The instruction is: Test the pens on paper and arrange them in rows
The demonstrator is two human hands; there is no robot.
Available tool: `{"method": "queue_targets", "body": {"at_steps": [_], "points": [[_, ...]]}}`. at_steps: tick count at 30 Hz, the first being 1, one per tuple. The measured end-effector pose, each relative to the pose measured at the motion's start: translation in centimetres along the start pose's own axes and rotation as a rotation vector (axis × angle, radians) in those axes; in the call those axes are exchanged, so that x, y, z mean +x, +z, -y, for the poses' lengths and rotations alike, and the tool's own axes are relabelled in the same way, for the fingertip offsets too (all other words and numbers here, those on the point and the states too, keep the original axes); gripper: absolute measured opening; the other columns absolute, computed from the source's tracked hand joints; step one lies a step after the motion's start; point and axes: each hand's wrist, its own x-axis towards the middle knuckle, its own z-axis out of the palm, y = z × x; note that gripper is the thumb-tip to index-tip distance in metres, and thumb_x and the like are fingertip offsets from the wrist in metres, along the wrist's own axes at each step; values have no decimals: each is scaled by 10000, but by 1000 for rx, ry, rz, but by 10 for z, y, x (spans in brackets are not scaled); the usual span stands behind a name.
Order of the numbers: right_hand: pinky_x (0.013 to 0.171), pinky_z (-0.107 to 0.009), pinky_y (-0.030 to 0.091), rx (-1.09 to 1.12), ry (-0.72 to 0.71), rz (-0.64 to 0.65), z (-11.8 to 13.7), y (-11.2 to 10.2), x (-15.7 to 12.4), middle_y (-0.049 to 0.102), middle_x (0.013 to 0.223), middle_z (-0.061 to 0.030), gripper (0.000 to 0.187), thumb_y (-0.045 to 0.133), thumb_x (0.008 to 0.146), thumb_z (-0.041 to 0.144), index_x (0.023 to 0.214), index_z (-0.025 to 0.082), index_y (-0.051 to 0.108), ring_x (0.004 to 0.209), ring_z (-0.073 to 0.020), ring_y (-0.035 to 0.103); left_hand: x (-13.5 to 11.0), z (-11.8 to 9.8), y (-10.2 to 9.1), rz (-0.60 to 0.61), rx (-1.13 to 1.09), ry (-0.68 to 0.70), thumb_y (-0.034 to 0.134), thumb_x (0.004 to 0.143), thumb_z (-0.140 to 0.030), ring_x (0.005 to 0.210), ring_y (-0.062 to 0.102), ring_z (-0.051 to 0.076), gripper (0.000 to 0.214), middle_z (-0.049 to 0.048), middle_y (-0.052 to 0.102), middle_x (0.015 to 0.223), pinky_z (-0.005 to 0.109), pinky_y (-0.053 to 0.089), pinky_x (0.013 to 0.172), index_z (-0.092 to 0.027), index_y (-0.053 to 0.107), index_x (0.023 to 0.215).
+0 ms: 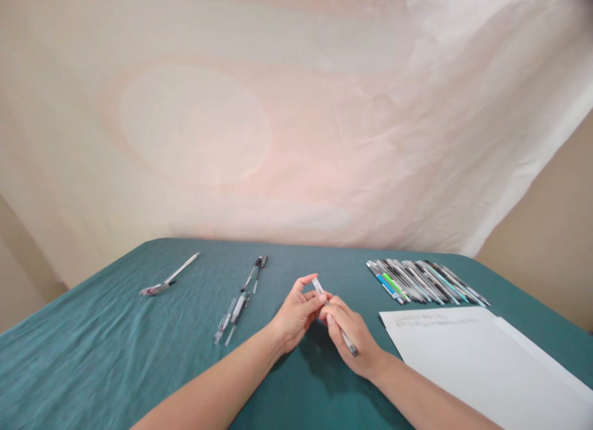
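Observation:
Both hands meet over the middle of the table, around one slim pen (348, 343). My left hand (296, 312) pinches its pale upper end, with the index finger near the tip. Lower down, my right hand (349, 334) is closed around the barrel, and the dark end of the pen sticks out toward me past the fingers. The fingers hide the pen's middle, so I cannot tell whether it is in one piece there.
Pens (426, 282) lie side by side in a row at the right. White paper (482, 362) with faint writing lies in front of them. Pen parts (234, 316) are grouped left of my hands. Farther left is a white stick-like item (183, 266) by a clear wrapper (155, 290).

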Motion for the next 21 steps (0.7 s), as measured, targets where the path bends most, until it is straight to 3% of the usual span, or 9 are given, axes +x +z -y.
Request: {"method": "queue_targets", "body": {"at_steps": [7, 13, 17, 21], "points": [[755, -256, 416, -5, 43, 78, 9, -6, 4, 527, 928, -43, 203, 419, 826, 202, 1009, 209, 507, 849, -146, 526, 8, 0, -13, -126, -10, 50, 653, 704, -183, 769, 608, 123, 548, 51, 633, 854, 236, 461, 706, -222, 365, 1168], [635, -222, 408, -32, 193, 48, 7, -13, 5, 586, 803, -13, 204, 389, 852, 253, 987, 209, 534, 650, -112, 538, 17, -7, -28, -294, 13, 184, 658, 694, -164, 868, 603, 139, 545, 44, 643, 849, 227, 460, 741, -233, 386, 1160], [569, -220, 390, -84, 350, 116, -3, -18, 9, 622, 707, 10, 194, 460, 808, 274, 966, 213, 555, 595, -125, 552, 17, -5, -30, -258, 59, 219, 658, 699, -192, 888, 599, 148, 572, 60, 645, 881, 257, 449, 786, -227, 366, 1190], [610, -235, 399, -123, 394, 180, -21, -33, 15, 659, 729, -11, 189, 462, 789, 267, 855, 202, 627, 651, -148, 589, 16, -3, -28, -175, 132, 203, 650, 707, -223, 910, 592, 170, 624, 93, 627, 976, 305, 443, 811, -219, 336, 1246]]}}
